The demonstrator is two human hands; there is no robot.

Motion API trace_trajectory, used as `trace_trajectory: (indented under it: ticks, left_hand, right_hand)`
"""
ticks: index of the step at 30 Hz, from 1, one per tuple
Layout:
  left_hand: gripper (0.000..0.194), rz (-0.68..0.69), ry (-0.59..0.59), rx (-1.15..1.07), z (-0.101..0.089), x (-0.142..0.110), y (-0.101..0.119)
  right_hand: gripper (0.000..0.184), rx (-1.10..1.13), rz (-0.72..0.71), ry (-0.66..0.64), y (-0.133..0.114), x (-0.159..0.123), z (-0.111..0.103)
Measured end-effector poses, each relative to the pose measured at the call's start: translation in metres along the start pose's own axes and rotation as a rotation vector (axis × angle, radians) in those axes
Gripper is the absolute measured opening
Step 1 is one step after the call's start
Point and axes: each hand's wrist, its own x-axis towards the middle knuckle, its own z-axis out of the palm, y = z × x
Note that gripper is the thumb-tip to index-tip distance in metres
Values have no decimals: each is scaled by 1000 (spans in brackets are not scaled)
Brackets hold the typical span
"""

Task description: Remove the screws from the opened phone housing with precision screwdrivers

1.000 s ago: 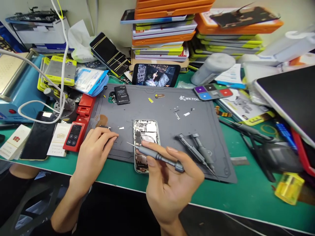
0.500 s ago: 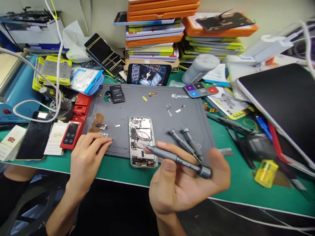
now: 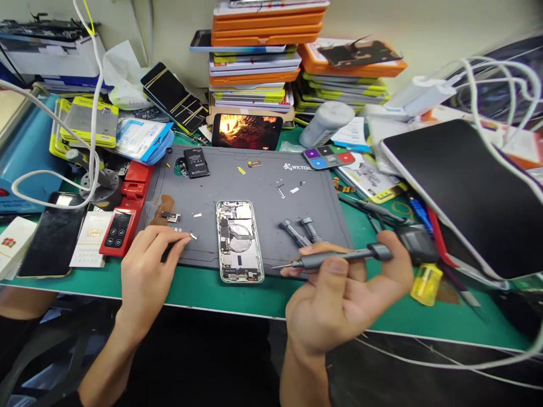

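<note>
An opened phone [image 3: 238, 240], its insides showing, lies near the front edge of a dark grey work mat [image 3: 254, 186]. My right hand [image 3: 343, 294] is closed on a grey screwdriver [image 3: 335, 259], held level to the right of the phone with its tip pointing left. Two more grey screwdrivers [image 3: 299, 230] lie on the mat behind it. My left hand [image 3: 146, 268] rests on the mat's left front, fingertips pinched at a small metal part [image 3: 193, 236].
A small black battery [image 3: 197, 162] and loose tiny parts lie on the mat. A red tool [image 3: 123, 217] and a dark phone [image 3: 53, 237] sit left. A lit phone [image 3: 247, 131] leans against stacked orange trays [image 3: 258, 51]. A black tablet [image 3: 466, 186] and white cables are right.
My right hand has carried the screwdriver off the open phone, to the right and lower. The left hand has stayed at the mat's left front. The view has shifted right.
</note>
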Motion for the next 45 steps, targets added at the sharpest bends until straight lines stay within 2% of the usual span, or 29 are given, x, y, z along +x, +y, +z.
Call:
trace_trajectory:
  ticks: [3,6,9,12,16,21,26,28,32,45]
  left_hand:
    - [11,39,-21,-48,-3,-2,2]
    - [10,120,-104,-72,-3,-5,7]
    - [8,153,-164,-98,0,-7,12]
    - [17,178,-164,-65,3,-7,15]
    - [24,148,-184,-71,4,-6,16]
    - [23,109,-272,-142,1,-4,14]
    - [16,76,-300,-184,-1,-3,13]
    - [12,71,-307,-189,-1,-4,12]
    - [10,69,-325,-211,1,-6,10]
    - [10,83,-319,-215,2,-8,10]
  right_hand:
    - [62,-10,-35,-50,-1,-3,3]
    - [75,-51,-142,-115,-3,-6,8]
    - [79,-74,-224,-153,-5,-8,10]
    - [76,-63,-183,-192,-4,-8,10]
    - [73,-38,-110,-233,-3,-7,8]
    - [77,-33,-203,-284,-3,-8,10]
    - [87,-60,-280,-467,-1,-12,22]
    - [86,-77,-286,-503,0,-14,27]
    - [81,-73,-283,-533,2,-14,31]
    - [82,-140,-315,-544,4,-16,29]
